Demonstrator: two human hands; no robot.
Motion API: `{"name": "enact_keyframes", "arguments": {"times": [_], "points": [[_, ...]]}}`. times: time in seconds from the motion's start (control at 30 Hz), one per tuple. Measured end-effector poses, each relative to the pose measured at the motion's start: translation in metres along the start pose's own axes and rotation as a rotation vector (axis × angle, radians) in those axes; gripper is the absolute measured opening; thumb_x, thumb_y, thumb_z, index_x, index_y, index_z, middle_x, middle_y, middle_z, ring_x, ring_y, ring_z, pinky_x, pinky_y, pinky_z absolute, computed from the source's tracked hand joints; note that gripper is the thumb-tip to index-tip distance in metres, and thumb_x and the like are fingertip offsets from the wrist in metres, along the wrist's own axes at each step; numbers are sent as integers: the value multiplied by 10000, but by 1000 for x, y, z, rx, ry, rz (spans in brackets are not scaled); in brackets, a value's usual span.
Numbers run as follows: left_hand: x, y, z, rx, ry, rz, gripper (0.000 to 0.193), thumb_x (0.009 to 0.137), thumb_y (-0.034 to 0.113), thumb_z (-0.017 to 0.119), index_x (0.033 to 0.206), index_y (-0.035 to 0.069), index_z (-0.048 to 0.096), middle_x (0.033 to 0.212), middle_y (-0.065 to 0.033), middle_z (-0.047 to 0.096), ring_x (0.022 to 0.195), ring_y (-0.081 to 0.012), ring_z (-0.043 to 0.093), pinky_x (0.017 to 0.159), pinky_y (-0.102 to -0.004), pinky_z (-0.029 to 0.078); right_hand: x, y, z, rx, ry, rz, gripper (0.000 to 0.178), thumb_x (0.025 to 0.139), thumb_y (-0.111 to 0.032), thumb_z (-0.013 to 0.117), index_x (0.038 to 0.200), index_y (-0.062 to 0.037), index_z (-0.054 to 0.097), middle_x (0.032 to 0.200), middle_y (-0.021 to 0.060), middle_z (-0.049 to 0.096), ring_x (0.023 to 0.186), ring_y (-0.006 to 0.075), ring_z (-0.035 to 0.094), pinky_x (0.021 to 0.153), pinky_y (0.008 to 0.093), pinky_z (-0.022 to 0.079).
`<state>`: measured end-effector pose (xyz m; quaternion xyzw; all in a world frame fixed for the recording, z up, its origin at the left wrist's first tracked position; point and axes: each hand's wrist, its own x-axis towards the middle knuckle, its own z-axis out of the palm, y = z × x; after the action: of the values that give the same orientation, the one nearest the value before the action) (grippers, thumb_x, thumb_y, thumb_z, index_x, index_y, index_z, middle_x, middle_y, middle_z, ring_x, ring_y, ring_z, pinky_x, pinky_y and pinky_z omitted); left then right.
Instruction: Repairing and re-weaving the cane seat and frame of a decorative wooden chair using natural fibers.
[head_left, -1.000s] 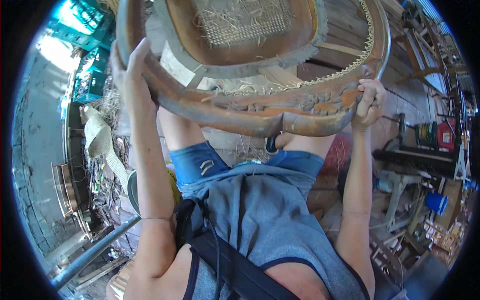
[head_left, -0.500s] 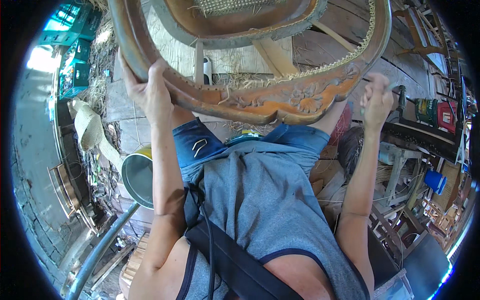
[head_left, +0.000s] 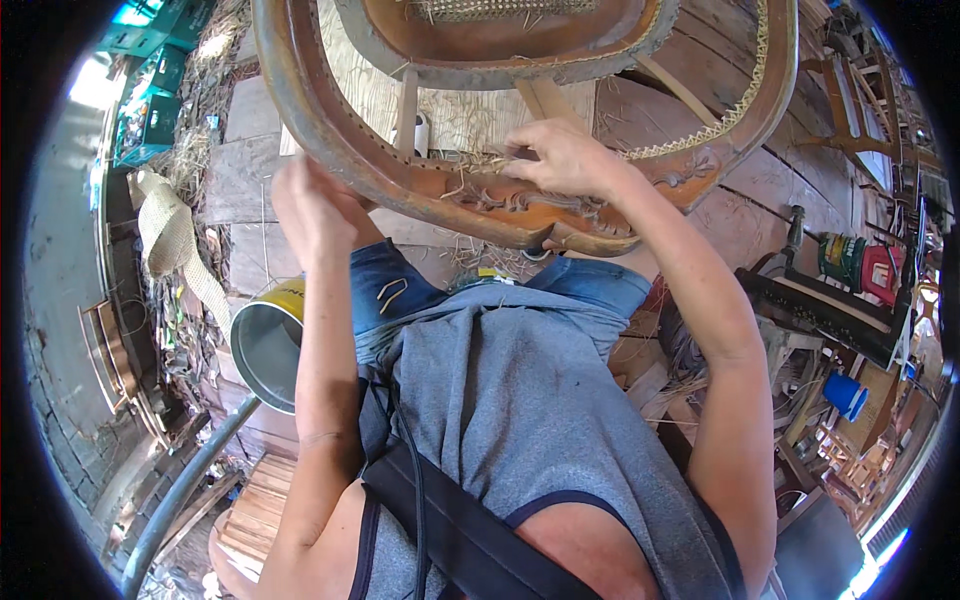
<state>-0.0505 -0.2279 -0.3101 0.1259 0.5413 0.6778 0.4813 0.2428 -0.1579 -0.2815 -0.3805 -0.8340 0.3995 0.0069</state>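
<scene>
Head view: carved wooden chair frame (head_left: 415,190), one, curved, located before the person above the thighs; its far part is cut off by the upper edge. Inner rounded seat frame (head_left: 480,75), one, likewise cut; its cane panel (head_left: 490,9), one, shows only as a strip.

Left hand (head_left: 315,205), one: at the frame's lower left edge, fingers blurred and largely hidden; whether it grips the wood cannot be told. Right hand (head_left: 570,160), one: over the carved front rail, fingers bent, partly curled; whether anything is pinched between them cannot be made out.

Surrounding items: yellow bucket (head_left: 268,355), one, grey inside, partly covered by the left forearm; woven cane strip (head_left: 172,230), one, curled, at left; blue bucket (head_left: 845,396), one, at right; metal pipe (head_left: 190,490), one, lower left, cut off below. Items along the right rim: too crowded to count.
</scene>
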Motion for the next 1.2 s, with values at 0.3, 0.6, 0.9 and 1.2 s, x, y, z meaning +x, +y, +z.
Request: {"name": "enact_keyframes", "arguments": {"times": [0.3,0.6,0.9,1.2], "points": [[-57,-83,11,-15,-611,-484,288,947,161,594,1184,14,523,1078,-93,627,986,-218,625,866,-349,520,-22,-18,-44,225,646,89,164,896,-154,550,949,-17,624,917,173,669,821,290,656,754,392,510],[-65,-116,9,-229,-562,-644,271,965,118,576,1202,7,505,1114,-109,631,984,-159,646,834,-234,559,0,-11,2,-6,98,142,268,865,-236,626,999,-5,651,939,205,671,846,343,651,754,429,485],[-82,-132,24,-166,-438,-408,263,928,64,604,1176,29,524,1111,-84,616,956,-173,628,816,-289,545,-9,-28,10,19,130,125,266,930,-226,535,914,33,591,927,274,628,936,439,598,805,504,457],[-73,-178,-1,263,-478,-158,217,921,62,537,1116,-31,563,1077,-98,619,951,-225,598,831,-349,492,-3,-26,14,-121,164,233,316,954,-277,515,918,29,585,920,266,628,947,444,586,811,498,457]]}}
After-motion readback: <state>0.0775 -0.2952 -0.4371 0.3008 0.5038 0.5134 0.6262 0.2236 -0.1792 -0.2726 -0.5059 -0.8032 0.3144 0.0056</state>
